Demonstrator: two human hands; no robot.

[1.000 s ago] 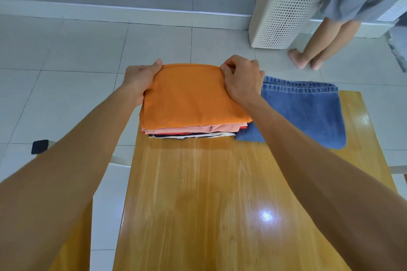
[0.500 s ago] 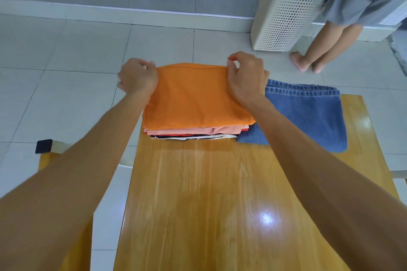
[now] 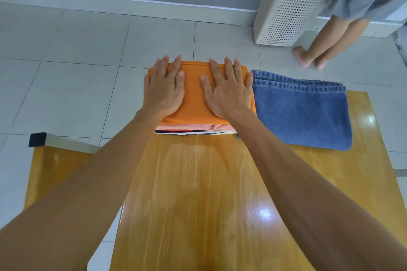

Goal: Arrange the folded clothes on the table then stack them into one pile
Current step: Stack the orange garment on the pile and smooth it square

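A pile of folded clothes stands at the far left end of the wooden table (image 3: 209, 193). Its top piece is a folded orange garment (image 3: 193, 99); pink, black and white layers (image 3: 193, 129) show under its near edge. My left hand (image 3: 164, 90) lies flat, fingers spread, on the left half of the orange garment. My right hand (image 3: 226, 90) lies flat on the right half. Neither hand grips anything. Folded blue jeans (image 3: 301, 110) lie on the table right beside the pile, touching it.
A white perforated laundry basket (image 3: 286, 11) stands on the tiled floor beyond the table. A person's bare legs (image 3: 323, 44) are next to it at the far right. A wooden bench (image 3: 55, 167) sits left of the table. Blue machine fronts line the back wall.
Both hands let go of the orange garment's far corners and now press flat on top of it. The pile has not shifted.
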